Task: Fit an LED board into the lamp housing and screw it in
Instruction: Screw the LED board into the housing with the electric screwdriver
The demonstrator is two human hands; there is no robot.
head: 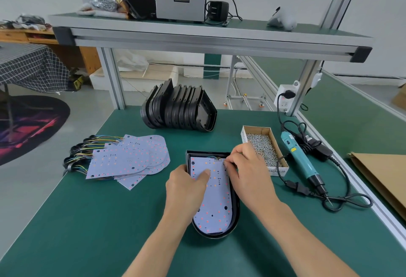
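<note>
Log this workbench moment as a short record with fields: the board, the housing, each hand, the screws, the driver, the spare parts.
LED board: lying inside the housing, LED side up
lamp housing: black, flat on the green mat
left hand: thumb pressing on the board
right hand: fingertips pinched at the board's upper right corner; whether they hold a screw cannot be told
screw box: open, full of screws
electric screwdriver: lying on the mat, untouched
spare boards: fanned pile, left
spare housings: row standing on edge, behind
</note>
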